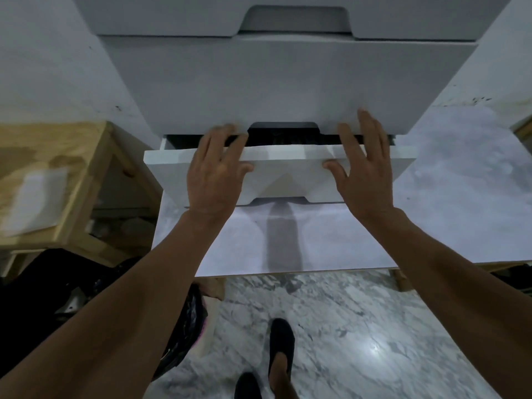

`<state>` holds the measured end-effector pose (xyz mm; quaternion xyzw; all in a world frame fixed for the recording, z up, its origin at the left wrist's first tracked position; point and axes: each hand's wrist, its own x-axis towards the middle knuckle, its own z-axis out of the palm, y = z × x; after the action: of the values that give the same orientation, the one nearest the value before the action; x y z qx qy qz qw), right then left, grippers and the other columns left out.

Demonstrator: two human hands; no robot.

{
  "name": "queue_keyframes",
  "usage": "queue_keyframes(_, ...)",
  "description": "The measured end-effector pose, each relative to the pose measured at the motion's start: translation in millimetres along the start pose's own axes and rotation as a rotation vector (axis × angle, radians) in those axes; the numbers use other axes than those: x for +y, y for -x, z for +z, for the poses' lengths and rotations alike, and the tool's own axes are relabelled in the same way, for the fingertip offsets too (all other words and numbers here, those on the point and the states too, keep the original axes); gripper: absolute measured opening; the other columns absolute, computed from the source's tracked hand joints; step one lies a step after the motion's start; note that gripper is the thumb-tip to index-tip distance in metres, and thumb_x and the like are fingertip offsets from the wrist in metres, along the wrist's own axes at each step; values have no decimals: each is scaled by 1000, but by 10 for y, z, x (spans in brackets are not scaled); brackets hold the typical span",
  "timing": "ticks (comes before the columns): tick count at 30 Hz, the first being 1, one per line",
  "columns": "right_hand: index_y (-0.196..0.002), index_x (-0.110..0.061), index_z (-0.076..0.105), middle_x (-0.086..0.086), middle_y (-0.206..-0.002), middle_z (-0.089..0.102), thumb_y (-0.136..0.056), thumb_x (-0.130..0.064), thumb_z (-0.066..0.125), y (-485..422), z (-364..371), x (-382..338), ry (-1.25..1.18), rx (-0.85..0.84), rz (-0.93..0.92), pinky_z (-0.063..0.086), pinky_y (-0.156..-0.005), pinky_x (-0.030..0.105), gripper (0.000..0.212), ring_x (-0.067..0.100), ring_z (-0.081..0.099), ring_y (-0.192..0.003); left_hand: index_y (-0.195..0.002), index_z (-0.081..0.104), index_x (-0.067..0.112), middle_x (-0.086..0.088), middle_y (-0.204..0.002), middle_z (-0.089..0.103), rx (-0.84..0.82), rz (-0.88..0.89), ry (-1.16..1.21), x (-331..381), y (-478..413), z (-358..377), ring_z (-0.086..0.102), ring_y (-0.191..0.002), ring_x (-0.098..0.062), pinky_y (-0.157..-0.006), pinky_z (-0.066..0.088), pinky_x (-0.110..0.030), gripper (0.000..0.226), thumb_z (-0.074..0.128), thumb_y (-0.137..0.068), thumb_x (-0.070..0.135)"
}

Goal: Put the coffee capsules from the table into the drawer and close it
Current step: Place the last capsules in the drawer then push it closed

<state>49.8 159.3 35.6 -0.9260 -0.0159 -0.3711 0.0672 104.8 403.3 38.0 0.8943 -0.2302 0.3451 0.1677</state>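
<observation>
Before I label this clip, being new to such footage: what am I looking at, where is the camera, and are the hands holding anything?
No machine here: a person wears a camera on the head, looking down at their own arms. The left hand and right hand lie flat, fingers straight, against the front of a white drawer, open by a narrow dark gap. They hold nothing. The drawer sits in a white cabinet on a pale marbled table. No capsules show on the table; the drawer's inside is too dark to see. A wooden stand is at the left.
</observation>
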Motion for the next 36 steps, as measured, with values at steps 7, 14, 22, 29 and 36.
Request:
queue_keyframes(7, -147, -2, 17, 26, -154, 18, -87, -35, 62, -105, 52, 21, 121, -127, -2, 17, -117, 52, 82, 43, 14, -143, -144, 20, -4, -28, -151, 21, -121, -16, -63, -68, -111, 27, 18, -141, -41, -116, 16, -47, 90, 50, -83, 54)
queue_keyframes(14, -148, -1, 7, 22, -157, 9, -92, -34, 56, -161, 161, 37, 143, -157, 27, 7, -119, 47, 81, 38, 6, -146, -144, 13, -7, -30, -152, 16, -143, -22, -82, -140, -221, 101, 14, -142, -41, -117, 15, -48, 99, 41, -82, 65)
queue_keyframes(22, -149, -2, 9, 22, -157, 10, -94, -32, 54, -160, 253, 116, 117, -140, 21, 11, -119, 51, 77, 38, 6, -146, -142, 18, -9, -32, -149, 21, -92, 43, -60, -250, -221, 222, 17, -140, -41, -116, 13, -46, 99, 46, -79, 62)
queue_keyframes(29, -147, -5, 18, 31, -152, 18, -96, -31, 55, -132, 316, 190, 89, -63, -65, 20, -115, 58, 69, 46, 13, -142, -142, 23, -5, -34, -147, 23, -51, 65, -18, -271, -217, 246, 14, -141, -40, -116, 15, -50, 94, 62, -78, 52)
queue_keyframes(36, -134, -15, 46, 25, -149, 31, -91, -39, 60, -144, 211, 146, 134, -1, -37, 34, -107, 57, 51, 41, 28, -139, -133, 38, 3, -35, -145, 25, 8, 67, 104, -367, -242, 281, 19, -138, -43, -115, 15, -52, 81, 74, -72, 41)
